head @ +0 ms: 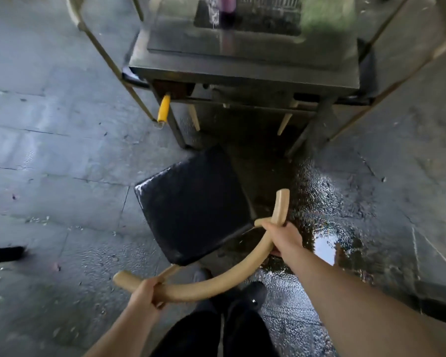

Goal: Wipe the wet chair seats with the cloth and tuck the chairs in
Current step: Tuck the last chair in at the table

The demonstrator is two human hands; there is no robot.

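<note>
A chair with a black padded seat (193, 204) and a curved tan backrest rail (216, 282) stands in front of me, turned at an angle to the metal table (245, 65). My left hand (146, 295) grips the left end of the rail. My right hand (283, 238) grips the rail near its right end. The seat's left edge glistens with water. No cloth is visible.
Two more tan-framed chairs (106, 55) (407, 63) sit tucked at the table's left and right sides. A yellow-handled object (164, 109) hangs under the table's left corner. A puddle (325, 243) lies on the stone floor at right. My dark shoes (252, 295) stand behind the chair.
</note>
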